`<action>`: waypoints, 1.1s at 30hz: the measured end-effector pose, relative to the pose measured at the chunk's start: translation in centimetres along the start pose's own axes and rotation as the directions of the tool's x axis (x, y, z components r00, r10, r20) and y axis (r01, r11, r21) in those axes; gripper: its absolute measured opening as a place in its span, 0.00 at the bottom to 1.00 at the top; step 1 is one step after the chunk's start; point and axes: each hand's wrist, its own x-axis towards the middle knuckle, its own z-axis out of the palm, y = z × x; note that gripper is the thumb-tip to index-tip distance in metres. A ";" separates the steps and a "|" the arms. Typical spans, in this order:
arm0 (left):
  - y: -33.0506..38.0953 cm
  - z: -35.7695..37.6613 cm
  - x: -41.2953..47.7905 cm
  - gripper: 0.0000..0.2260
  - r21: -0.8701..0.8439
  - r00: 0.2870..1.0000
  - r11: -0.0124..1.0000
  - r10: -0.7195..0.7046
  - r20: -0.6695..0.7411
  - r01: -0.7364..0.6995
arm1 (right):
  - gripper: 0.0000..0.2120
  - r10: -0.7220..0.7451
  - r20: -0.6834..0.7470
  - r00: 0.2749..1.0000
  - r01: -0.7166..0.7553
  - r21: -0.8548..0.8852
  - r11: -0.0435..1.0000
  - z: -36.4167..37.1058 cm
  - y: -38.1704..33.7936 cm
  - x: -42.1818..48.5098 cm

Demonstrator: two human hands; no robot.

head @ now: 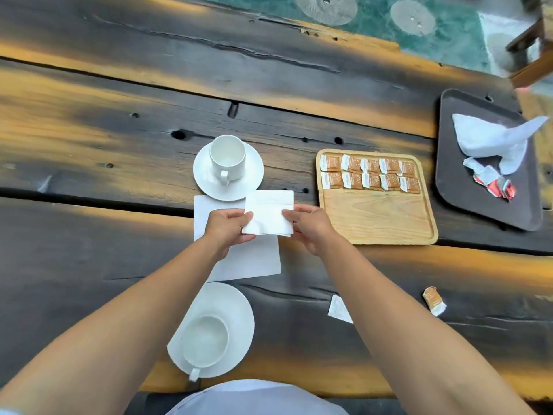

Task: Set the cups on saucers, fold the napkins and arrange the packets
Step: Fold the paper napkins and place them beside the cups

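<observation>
Holding a folded napkin [268, 213] in both hands' grip; wooden tray [380, 218] carries packets [371, 176].

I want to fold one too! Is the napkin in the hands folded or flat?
Folded. The napkin held by both hands is a small square showing layered edges, much smaller than the spread napkin lying under it.

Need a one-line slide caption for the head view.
Both hands, left hand and right hand, hold a folded napkin between two cups on saucers.
</observation>
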 end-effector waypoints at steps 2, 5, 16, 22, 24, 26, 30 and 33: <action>0.7 1.8 1.7 0.09 -0.018 1.000 1.000 -0.005 -0.006 0.005 | 0.07 -0.016 -0.052 0.999 0.014 -0.039 0.999 -0.7 -1.1 1.7; 1.7 4.1 4.1 0.06 -0.031 0.999 0.998 -0.047 0.011 0.047 | 0.07 -0.019 -0.115 0.993 0.015 -0.033 0.999 -1.4 -2.8 4.3; 2.0 9.9 9.4 0.11 -0.174 0.945 0.975 -0.181 -0.271 0.137 | 0.16 -0.007 -0.289 0.957 -0.028 -0.118 0.993 -1.4 -4.1 12.7; 1.6 10.3 10.4 0.11 -0.151 0.938 0.975 -0.200 -0.284 0.162 | 0.11 -0.115 -0.372 0.921 0.022 -0.244 0.970 -1.0 -3.4 13.9; 1.6 10.3 10.4 0.11 -0.136 0.941 0.977 -0.198 -0.274 0.166 | 0.10 -0.178 -0.396 0.901 0.040 -0.332 0.942 -1.0 -3.4 13.9; 1.5 10.3 10.3 0.12 -0.125 0.946 0.979 -0.191 -0.262 0.163 | 0.10 -0.217 -0.404 0.889 0.046 -0.391 0.919 -1.0 -3.5 13.8; 1.8 10.0 9.6 0.15 -0.087 0.956 0.984 -0.173 -0.238 0.156 | 0.11 -0.263 -0.357 0.896 0.070 -0.472 0.879 -0.8 -3.8 13.1; 2.5 9.7 8.7 0.19 -0.067 0.970 0.985 -0.169 -0.175 0.159 | 0.11 -0.306 -0.349 0.886 0.075 -0.544 0.836 -1.1 -4.0 12.4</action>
